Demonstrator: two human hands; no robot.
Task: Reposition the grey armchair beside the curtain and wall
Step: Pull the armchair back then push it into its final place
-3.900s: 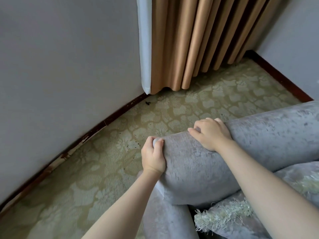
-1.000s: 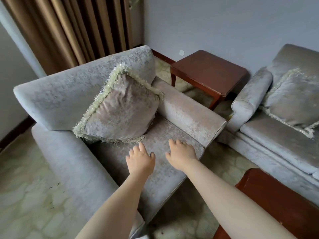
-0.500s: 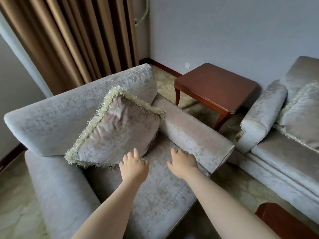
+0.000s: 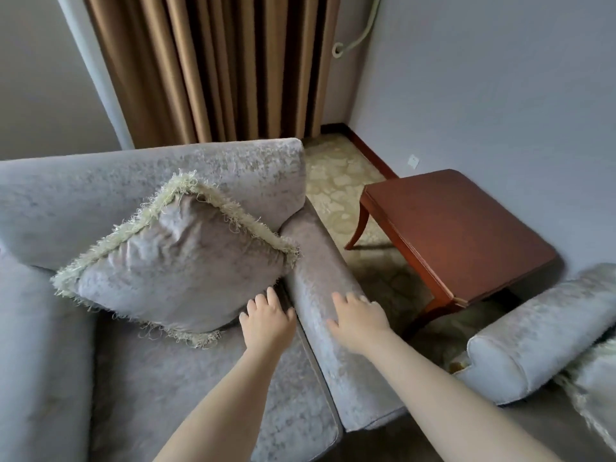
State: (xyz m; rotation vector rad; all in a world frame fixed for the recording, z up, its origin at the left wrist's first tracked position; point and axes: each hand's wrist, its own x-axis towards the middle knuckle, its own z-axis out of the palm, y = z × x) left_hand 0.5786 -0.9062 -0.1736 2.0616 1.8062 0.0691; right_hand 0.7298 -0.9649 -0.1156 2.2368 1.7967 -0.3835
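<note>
Both hands are loose, gripping nothing: the right hand (image 4: 358, 320) lies flat, fingers spread, on one armrest of the grey velvet armchair (image 4: 166, 168). The left hand (image 4: 266, 323) is palm-down, fingers straight, at the lower corner of the fringed grey square cushion (image 4: 180, 261) (contact unclear). The armchair's back stands just before the pleated brown curtain (image 4: 213, 68), near the pale grey wall (image 4: 483, 78). A reddish-brown wooden side table (image 4: 456, 235) stands beside that armrest.
</note>
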